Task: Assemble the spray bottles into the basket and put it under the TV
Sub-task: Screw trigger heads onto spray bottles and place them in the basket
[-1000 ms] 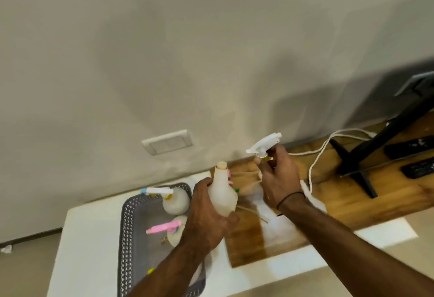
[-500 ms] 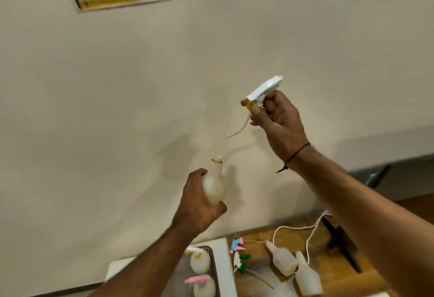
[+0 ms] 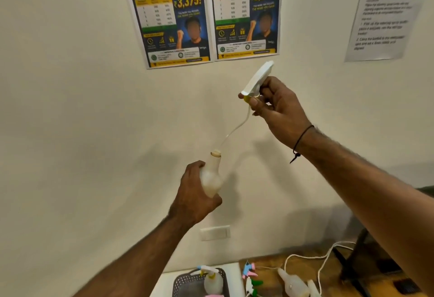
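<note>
Left hand [image 3: 197,193] wraps the translucent white plastic bottle [image 3: 211,179], neck tilted up-right. Right hand [image 3: 277,109] pinches the white trigger spray head [image 3: 257,79] above it; the clear dip tube [image 3: 234,130] slants down into the neck.

My count: one bottle [image 3: 211,179] in hand, one in the basket [image 3: 212,281], two loose [image 3: 291,285] at the wood top's front edge. Two posters [image 3: 171,15], one basket [image 3: 180,282].
</note>
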